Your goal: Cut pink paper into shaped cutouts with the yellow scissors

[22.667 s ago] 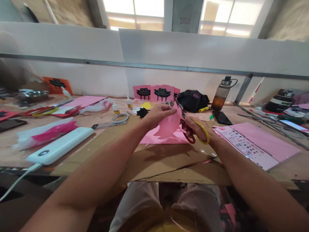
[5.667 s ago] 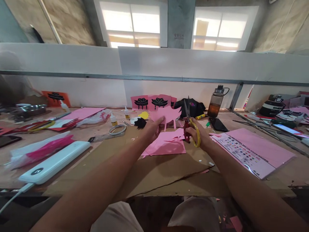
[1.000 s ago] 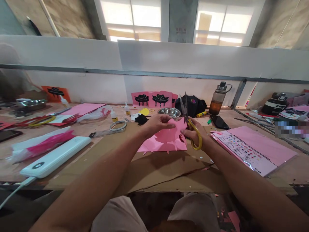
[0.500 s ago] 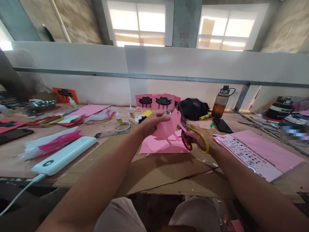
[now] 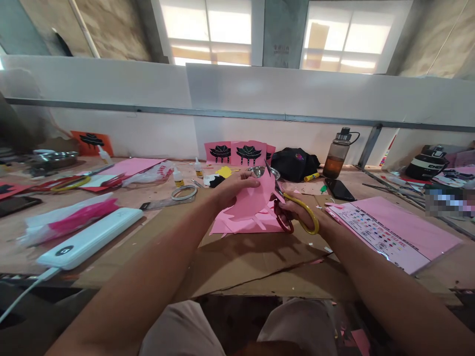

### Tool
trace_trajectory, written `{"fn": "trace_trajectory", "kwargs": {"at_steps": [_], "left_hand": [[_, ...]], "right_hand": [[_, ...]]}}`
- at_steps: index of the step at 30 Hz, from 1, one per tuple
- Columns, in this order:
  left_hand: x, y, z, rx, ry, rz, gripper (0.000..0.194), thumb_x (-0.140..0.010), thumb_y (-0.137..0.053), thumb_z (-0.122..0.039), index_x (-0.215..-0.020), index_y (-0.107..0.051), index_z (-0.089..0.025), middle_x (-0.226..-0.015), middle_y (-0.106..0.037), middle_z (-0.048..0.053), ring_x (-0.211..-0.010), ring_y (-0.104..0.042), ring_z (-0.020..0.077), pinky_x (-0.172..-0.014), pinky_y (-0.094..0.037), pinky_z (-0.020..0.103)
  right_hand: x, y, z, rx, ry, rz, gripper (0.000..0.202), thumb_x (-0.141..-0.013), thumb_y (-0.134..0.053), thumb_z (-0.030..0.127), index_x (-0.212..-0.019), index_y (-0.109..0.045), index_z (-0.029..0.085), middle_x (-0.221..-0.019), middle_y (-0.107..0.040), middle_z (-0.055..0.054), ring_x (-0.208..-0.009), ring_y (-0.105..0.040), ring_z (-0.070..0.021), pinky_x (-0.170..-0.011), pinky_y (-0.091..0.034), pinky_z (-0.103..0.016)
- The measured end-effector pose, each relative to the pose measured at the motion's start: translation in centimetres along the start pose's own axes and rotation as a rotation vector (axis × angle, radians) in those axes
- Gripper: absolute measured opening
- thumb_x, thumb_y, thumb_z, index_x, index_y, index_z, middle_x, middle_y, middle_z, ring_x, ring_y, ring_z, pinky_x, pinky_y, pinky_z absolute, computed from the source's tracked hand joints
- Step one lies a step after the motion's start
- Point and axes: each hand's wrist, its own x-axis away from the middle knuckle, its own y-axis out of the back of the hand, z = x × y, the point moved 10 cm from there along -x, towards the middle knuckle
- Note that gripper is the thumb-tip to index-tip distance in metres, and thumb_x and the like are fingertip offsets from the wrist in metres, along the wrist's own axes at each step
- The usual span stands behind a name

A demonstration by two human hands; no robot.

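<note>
Between the thumb and fingers of my left hand (image 5: 237, 188) a piece of pink paper (image 5: 256, 198) is pinched, held up above the cardboard. My right hand (image 5: 297, 207) grips a pair of scissors (image 5: 309, 220) with one yellow and one red handle loop. The scissors' dark blades point up and away along the paper's right edge; how far they are parted is hard to see. Below the held piece, more pink paper (image 5: 218, 226) lies on a brown cardboard sheet (image 5: 237, 264), with narrow strips showing.
Pink cards with black pavilion shapes (image 5: 248, 153) lean on the back wall beside a metal bowl (image 5: 274, 173) and a black cap (image 5: 295, 164). A drink bottle (image 5: 336, 155) and phone (image 5: 339, 190) stand to the right, near a plastic-sleeved sheet (image 5: 401, 232). A white power bank (image 5: 91, 237) lies left.
The held pink paper has turned a little, and the scissors now sit along its right edge with the blades further up. The whole view has shifted slightly.
</note>
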Motion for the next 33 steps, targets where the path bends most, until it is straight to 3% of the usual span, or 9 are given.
{"fn": "trace_trajectory", "kwargs": {"at_steps": [6,12,16,20,25,29,31,33], "left_hand": [[-0.2,-0.6,0.0,-0.057,-0.013,0.038,0.029,-0.063,-0.084,-0.038,-0.076,-0.068,-0.018,-0.066,-0.059,0.001,-0.049,-0.050,0.0097,-0.043,-0.031,0.022],[-0.1,-0.2,-0.5,-0.030,-0.045,0.002,0.032,-0.059,-0.086,-0.041,-0.074,-0.068,-0.018,-0.065,-0.059,0.001,-0.050,-0.050,0.0103,-0.044,-0.033,0.021],[-0.1,-0.4,-0.9,-0.144,-0.079,0.017,0.029,-0.062,-0.084,-0.042,-0.070,-0.069,-0.018,-0.060,-0.057,0.000,-0.047,-0.045,0.0091,-0.043,-0.030,0.021],[-0.2,-1.6,-1.1,-0.318,-0.165,0.064,0.024,-0.068,-0.080,-0.042,-0.072,-0.073,-0.019,-0.064,-0.061,0.002,-0.052,-0.047,0.0110,-0.046,-0.032,0.023],[0.1,-3.4,-1.5,-0.407,-0.276,0.180,0.021,-0.071,-0.078,-0.041,-0.075,-0.076,-0.021,-0.072,-0.067,0.003,-0.063,-0.056,0.0148,-0.056,-0.040,0.025],[-1.1,-0.7,-1.3,-0.197,-0.205,0.042,0.037,-0.073,-0.075,-0.053,-0.087,-0.076,-0.019,-0.087,-0.072,0.008,-0.077,-0.062,0.0185,-0.066,-0.047,0.028],[-1.8,1.4,-0.6,0.063,-0.150,-0.084,0.047,-0.075,-0.071,-0.061,-0.090,-0.072,-0.017,-0.096,-0.072,0.012,-0.084,-0.065,0.0211,-0.070,-0.049,0.030],[-2.1,2.4,0.8,0.268,-0.071,-0.181,0.051,-0.075,-0.070,-0.064,-0.091,-0.067,-0.016,-0.101,-0.071,0.014,-0.088,-0.066,0.0231,-0.074,-0.052,0.033]], "right_hand": [[0.2,-0.4,0.4,0.074,0.010,0.016,0.025,-0.086,-0.058,0.044,-0.080,-0.055,0.021,-0.057,-0.060,0.001,-0.043,-0.054,-0.0142,-0.043,-0.041,-0.026],[-0.2,0.4,-0.2,0.002,-0.005,-0.039,0.028,-0.084,-0.058,0.045,-0.075,-0.059,0.019,-0.058,-0.060,-0.002,-0.045,-0.054,-0.0143,-0.042,-0.042,-0.026],[-0.4,2.5,0.5,-0.141,0.077,-0.239,0.028,-0.083,-0.060,0.049,-0.085,-0.059,0.021,-0.063,-0.060,0.000,-0.051,-0.055,-0.0143,-0.047,-0.045,-0.027],[-0.2,2.8,1.8,-0.204,0.167,-0.342,0.039,-0.075,-0.075,0.047,-0.101,-0.057,0.024,-0.078,-0.063,0.001,-0.062,-0.059,-0.0151,-0.056,-0.050,-0.029],[-0.3,1.3,2.0,-0.132,0.173,-0.302,0.034,-0.067,-0.080,0.034,-0.091,-0.061,0.020,-0.080,-0.065,-0.001,-0.069,-0.060,-0.0168,-0.067,-0.051,-0.032],[0.2,3.7,1.8,-0.103,0.217,-0.466,0.030,-0.067,-0.077,0.035,-0.083,-0.057,0.020,-0.071,-0.059,0.002,-0.061,-0.053,-0.0134,-0.061,-0.048,-0.029],[1.1,5.7,2.0,-0.123,0.299,-0.615,0.031,-0.066,-0.077,0.034,-0.081,-0.055,0.020,-0.069,-0.056,0.004,-0.059,-0.052,-0.0118,-0.059,-0.047,-0.027],[2.1,7.4,2.5,-0.154,0.391,-0.752,0.033,-0.065,-0.078,0.033,-0.084,-0.053,0.021,-0.071,-0.057,0.005,-0.061,-0.053,-0.0117,-0.060,-0.047,-0.026]]}}
